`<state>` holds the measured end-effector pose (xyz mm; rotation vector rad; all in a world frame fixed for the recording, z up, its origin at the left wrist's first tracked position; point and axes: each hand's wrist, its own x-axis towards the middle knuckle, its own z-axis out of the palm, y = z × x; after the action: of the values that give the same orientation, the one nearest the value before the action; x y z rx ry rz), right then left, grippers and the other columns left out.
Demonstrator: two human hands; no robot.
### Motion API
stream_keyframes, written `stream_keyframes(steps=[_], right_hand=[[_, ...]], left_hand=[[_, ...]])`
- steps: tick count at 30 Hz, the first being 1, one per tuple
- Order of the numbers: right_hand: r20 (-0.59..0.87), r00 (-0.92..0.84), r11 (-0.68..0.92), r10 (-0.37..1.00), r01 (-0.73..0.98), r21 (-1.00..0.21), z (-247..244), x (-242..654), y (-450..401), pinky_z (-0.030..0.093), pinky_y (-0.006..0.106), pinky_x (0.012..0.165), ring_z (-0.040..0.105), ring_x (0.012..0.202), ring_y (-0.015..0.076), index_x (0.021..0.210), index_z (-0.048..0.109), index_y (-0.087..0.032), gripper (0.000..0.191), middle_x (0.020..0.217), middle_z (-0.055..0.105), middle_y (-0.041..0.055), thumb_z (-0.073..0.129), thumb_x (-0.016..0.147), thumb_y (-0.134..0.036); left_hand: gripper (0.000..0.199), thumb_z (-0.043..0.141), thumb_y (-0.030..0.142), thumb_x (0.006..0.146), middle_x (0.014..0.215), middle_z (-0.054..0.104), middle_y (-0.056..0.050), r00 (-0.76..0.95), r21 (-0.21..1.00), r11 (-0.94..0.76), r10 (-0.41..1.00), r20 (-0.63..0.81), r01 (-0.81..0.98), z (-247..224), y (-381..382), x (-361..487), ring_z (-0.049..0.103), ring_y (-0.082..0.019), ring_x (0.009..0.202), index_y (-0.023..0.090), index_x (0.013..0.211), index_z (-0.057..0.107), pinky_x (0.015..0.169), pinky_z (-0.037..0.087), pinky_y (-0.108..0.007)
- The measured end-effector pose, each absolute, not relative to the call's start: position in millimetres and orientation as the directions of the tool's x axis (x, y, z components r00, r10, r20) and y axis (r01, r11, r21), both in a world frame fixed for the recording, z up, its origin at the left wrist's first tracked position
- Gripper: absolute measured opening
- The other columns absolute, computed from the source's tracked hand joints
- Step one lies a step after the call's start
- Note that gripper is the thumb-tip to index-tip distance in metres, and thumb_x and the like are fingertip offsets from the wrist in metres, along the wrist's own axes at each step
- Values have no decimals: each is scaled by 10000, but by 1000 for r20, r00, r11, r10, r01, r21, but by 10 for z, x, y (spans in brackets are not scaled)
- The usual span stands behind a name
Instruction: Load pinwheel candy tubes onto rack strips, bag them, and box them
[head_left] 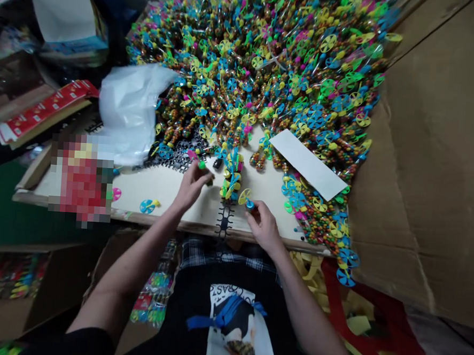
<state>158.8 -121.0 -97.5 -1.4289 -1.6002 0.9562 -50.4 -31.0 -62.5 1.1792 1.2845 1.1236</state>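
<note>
Clear plastic bottles (258,160), small and rounded, are filled with round beads in orange, green and brown tones and are topped with spoked wheels in blue, yellow, green and pink. A large heap (268,56) of them is spread over the far part of the pale, smooth surface (140,182), which is edged with a rough strip of wood. Below it on the left, rows of bright, plastic-wrapped pieces (14,276) are contained in a brown carton (59,295), and more clear packs (155,295) are seen nearer the middle.

A bottle with a pink wheel and green cap (201,165) is pinched by the left hand (189,188), its thumb and forefinger parted only by the bottle; its body is partly blurred. A bottle with a yellow wheel and blue cap (250,205) is gripped by the curled fingers of the right hand (265,226), its lower part hidden. Both are held above the near edge.

Between the hands, a row of bottles (231,177) is lined up beside the bare end of a black strip (224,219) shaped into paired, curved prongs. A crumpled, translucent bag (128,112) and a flat white card (308,163) are laid by the heap.
</note>
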Motion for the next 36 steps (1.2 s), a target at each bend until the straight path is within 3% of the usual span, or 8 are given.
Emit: stream_keyframes(steps=[5, 12, 19, 26, 31, 36], right_hand=[[109, -58, 123, 992, 428, -895, -959, 1437, -1218, 514, 321, 775, 610, 848, 183, 1002, 555, -222, 181, 946, 607, 62, 508, 835, -274], [15, -26, 24, 1000, 388, -921, -977, 1351, -1216, 509, 323, 791, 645, 840, 189, 927, 557, -211, 162, 899, 683, 42, 548, 793, -300], [-17, -19, -8, 1000, 418, -908, -947, 1315, -1212, 503, 324, 797, 652, 851, 198, 926, 583, -213, 168, 894, 698, 41, 532, 792, -300], [-8, 26, -18, 1000, 420, -907, -987, 1342, -1218, 509, 344, 788, 657, 855, 213, 973, 554, -202, 237, 915, 695, 72, 504, 803, -359], [-26, 31, -35, 999, 373, -927, -1025, 1360, -1206, 517, 350, 771, 665, 817, 213, 965, 536, -203, 252, 880, 696, 67, 508, 794, -386], [-18, 62, -39, 998, 367, -929, -1013, 1331, -1208, 525, 343, 779, 672, 825, 208, 950, 546, -213, 226, 887, 705, 57, 522, 786, -365]], left_hand=[[276, 659, 380, 622, 539, 537, 51, -27, 878, 397, 908, -419, -269, -615, -942, -246, 498, -84, 445, 181, 691, 481, 459, 408, -211], [412, 802, 384, 447, 481, 499, 63, -40, 811, 489, 849, -527, -321, -593, -1002, -69, 449, -63, 422, 168, 616, 495, 406, 363, -182], [414, 790, 409, 484, 486, 494, 63, -20, 855, 442, 886, -464, -271, -693, -983, -22, 420, -56, 407, 178, 612, 472, 414, 356, -187], [202, 544, 351, 754, 671, 551, 14, 37, 958, 260, 966, -257, -124, -875, -1024, -202, 526, -108, 614, 172, 816, 612, 588, 445, -227], [187, 602, 274, 703, 873, 601, -33, 60, 986, 160, 985, -163, 53, -932, -1018, -267, 577, -160, 842, 176, 852, 660, 754, 479, -272], [120, 637, 151, 656, 754, 604, -9, -33, 969, 93, 996, -88, 230, -967, -984, -125, 569, -147, 734, 186, 769, 655, 711, 465, -266]])
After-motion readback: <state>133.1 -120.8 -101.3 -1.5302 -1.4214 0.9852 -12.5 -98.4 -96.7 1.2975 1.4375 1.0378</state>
